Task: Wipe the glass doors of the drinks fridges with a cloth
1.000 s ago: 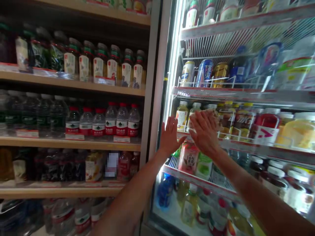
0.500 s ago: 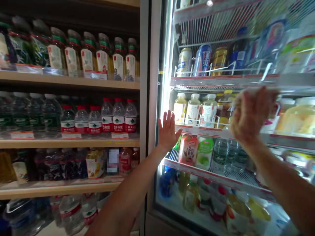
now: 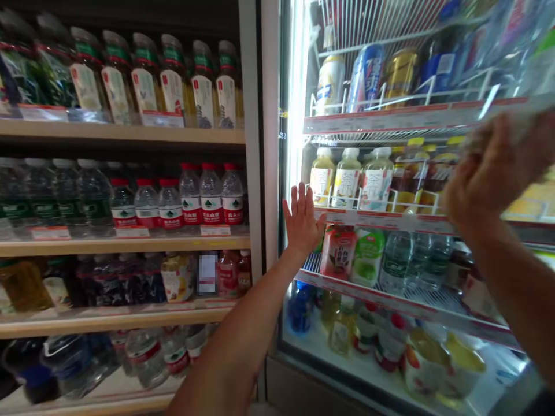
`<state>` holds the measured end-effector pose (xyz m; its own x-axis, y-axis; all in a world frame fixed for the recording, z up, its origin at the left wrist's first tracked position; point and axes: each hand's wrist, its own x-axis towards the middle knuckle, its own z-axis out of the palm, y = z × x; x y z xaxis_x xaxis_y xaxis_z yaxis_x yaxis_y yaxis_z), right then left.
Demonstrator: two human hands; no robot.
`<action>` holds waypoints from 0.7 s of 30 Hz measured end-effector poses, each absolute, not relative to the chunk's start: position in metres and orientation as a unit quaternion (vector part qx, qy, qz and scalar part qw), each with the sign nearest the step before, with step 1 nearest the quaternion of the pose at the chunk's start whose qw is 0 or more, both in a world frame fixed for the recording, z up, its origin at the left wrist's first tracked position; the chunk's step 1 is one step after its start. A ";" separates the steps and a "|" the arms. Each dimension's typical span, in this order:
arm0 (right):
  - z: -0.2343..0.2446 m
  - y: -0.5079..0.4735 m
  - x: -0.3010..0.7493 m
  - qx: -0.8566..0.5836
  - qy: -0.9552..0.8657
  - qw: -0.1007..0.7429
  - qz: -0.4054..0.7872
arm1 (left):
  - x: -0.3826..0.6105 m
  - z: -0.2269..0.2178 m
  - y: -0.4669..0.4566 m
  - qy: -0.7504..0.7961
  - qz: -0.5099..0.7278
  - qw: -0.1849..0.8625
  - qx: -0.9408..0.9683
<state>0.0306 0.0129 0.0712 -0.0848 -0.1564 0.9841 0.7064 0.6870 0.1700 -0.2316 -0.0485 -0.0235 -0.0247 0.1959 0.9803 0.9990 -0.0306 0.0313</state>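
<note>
While the left hand (image 3: 302, 224) is palm to the glass door (image 3: 403, 222), fingers straight and slightly spread, the right hand (image 3: 489, 179) is at the right edge of view with a pale cloth (image 3: 524, 124) at the glass. Blurred there; can't tell whether those fingers pinch the cloth or only press it. Tea bottles (image 3: 347, 180) stand behind the glass, between the hands; cans (image 3: 366, 78) one level up. Red-cap water bottles (image 3: 210, 196) sit on a wooden shelf (image 3: 130, 245), left of the door.

left hand (image 3: 302, 222): spread at glass door (image 3: 329, 370) | right hand (image 3: 485, 179): on blurred cloth (image 3: 477, 140)
</note>
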 end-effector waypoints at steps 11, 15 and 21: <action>0.070 0.007 0.030 -0.411 -0.554 0.647 -0.325 | -0.246 -0.025 -0.046 -0.534 -0.455 0.446 -0.556; 0.056 0.000 -0.001 -0.334 -0.649 0.562 -0.388 | -0.248 -0.024 -0.044 -0.509 -0.464 0.464 -0.557; 0.045 0.011 0.053 -0.412 -0.603 0.573 -0.372 | -0.252 -0.022 -0.047 -0.506 -0.460 0.465 -0.563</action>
<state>0.0535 0.0113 0.0449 -0.0047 0.0700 0.9975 0.9232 0.3838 -0.0226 -0.2518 -0.0468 -0.0221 0.0660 0.1424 0.9876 0.9967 -0.0569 -0.0584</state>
